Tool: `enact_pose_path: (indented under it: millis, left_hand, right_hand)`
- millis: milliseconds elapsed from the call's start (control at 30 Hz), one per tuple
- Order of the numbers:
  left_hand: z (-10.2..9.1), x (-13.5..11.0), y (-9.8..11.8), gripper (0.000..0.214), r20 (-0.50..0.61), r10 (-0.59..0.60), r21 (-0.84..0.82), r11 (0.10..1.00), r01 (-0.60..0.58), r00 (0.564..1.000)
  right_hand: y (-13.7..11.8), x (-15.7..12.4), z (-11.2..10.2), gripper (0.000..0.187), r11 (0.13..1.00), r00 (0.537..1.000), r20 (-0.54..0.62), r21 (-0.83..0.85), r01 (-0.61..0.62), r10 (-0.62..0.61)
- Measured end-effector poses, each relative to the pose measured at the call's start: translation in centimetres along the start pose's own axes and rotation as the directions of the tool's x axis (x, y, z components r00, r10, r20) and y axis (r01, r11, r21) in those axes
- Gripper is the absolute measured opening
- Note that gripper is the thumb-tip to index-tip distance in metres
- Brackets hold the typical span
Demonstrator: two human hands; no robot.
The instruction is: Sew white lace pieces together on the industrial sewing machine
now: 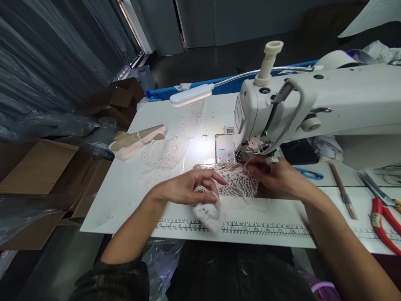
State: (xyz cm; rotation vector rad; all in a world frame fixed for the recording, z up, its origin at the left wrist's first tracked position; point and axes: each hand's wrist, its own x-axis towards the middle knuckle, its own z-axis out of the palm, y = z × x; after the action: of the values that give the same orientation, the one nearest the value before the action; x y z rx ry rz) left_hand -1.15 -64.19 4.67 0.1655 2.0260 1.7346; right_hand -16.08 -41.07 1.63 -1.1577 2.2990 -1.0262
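- Landmark: the metal needle plate [225, 156] of a white lockstitch-type sewing machine [344, 104].
- Governing relation: the openwork lace piece [239, 182] lay on the wearer's side of the needle plate, its visible spread running roughly left to right between the hands. From the right-hand grip it extended leftward and toward the wearer; the right fingertips appeared nearer the plate than the left.
- Right hand [278, 177]: to the right of the plate, thumb and forefinger pinched together on the lace's upper edge.
- Left hand [194, 186]: on the plate's wearer side and to its left, fingers loosely curled over the lace, forefinger extended; whether it gripped the fabric could not be told.
- Appearance: the lace was off-white and net-like, with fine strands fanning toward its lower right. Beneath the left thumb hung a bunched, blurred white portion.
- Surroundings: more pale lace [171, 150] lay left of the plate; a printed ruler scale [266, 228] ran on its wearer side, beyond the lace.
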Motion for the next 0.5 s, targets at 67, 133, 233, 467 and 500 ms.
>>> enact_pose_path:
  millis: [67,133,233,467,500]
  left_hand:
    - [-1.1,-0.9,0.7,0.038,0.075,-0.046,0.031,0.999,0.043,0.996]
    - [-2.0,-1.4,1.4,0.033,0.063,-0.108,0.177,0.980,0.095,0.992]
    - [-2.3,-1.5,2.2,0.024,-0.155,-0.142,0.545,0.813,0.204,0.978]
    - [1.0,1.9,1.4,0.026,-0.375,0.165,0.817,0.525,0.240,0.912]
    - [1.4,2.5,0.9,0.030,-0.357,0.181,0.807,0.553,0.205,0.916]
  right_hand:
    - [0.7,-0.1,-0.7,0.023,0.998,0.998,-0.054,-0.053,-0.032,0.029]
    - [1.1,-0.3,-0.9,0.025,0.994,0.998,-0.066,-0.109,-0.030,0.023]
    - [1.3,-0.4,-0.6,0.031,0.967,0.999,-0.041,-0.251,-0.032,0.022]
    - [1.6,0.2,1.2,0.030,0.943,0.998,-0.061,-0.333,0.010,-0.032]
    - [1.6,0.2,1.3,0.028,0.947,0.997,-0.061,-0.321,0.019,-0.040]
